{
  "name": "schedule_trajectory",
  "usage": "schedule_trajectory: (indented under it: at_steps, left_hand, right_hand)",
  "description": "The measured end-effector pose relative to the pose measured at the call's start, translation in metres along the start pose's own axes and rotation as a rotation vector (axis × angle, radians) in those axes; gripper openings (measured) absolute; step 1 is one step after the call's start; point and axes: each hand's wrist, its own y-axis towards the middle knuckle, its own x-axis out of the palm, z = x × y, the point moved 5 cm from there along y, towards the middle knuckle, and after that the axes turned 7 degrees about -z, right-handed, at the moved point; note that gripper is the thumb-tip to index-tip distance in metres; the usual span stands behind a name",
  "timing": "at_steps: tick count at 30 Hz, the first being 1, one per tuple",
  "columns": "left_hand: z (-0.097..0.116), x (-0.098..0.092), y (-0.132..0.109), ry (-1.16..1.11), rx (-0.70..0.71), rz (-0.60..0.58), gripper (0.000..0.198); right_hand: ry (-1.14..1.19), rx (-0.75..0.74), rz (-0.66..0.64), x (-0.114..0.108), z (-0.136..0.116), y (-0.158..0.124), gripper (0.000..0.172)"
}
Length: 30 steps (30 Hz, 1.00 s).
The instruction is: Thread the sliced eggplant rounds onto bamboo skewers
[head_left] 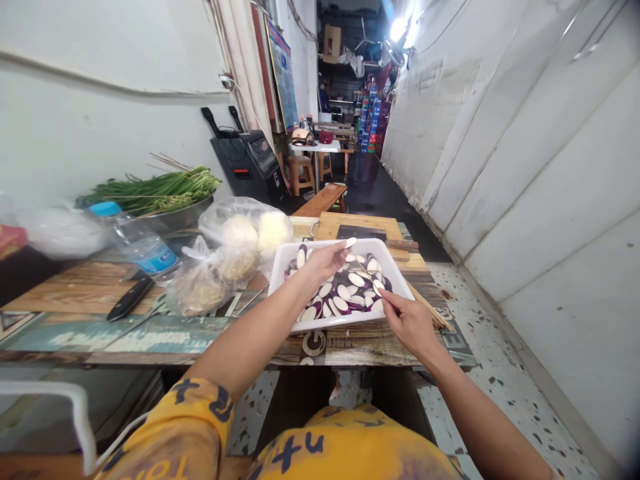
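Note:
A white plastic tub [280,270] full of sliced eggplant [343,292], pale inside with purple skin, stands on the table before me. Over the tub's far side, my left hand [327,261] pinches one eggplant slice [351,244] between thumb and fingers. My right hand [407,323] is closed at the tub's right edge, its fingertips on a thin bamboo skewer [369,272] that slants up and left over the slices. A slice lies at those fingertips; whether the skewer pierces it I cannot tell. More bamboo skewers [433,310] lie right of the tub.
Behind the tub lies a cutting board [350,220] with a cleaver [363,233]. To the left are plastic bags of food [200,287], a water bottle [145,247], a black-handled knife [131,298] and a metal bowl [183,215] of green vegetables. A wooden bench [323,200] stands beyond.

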Motion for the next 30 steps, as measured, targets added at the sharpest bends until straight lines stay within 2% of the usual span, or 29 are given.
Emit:
schedule_trajectory:
  at_steps: [30]
  left_hand:
    - [-0.006, 0.016, -0.013, 0.050, -0.123, -0.139, 0.011]
  right_hand:
    - [-0.024, -0.031, 0.016, 0.004, -0.005, 0.000, 0.036]
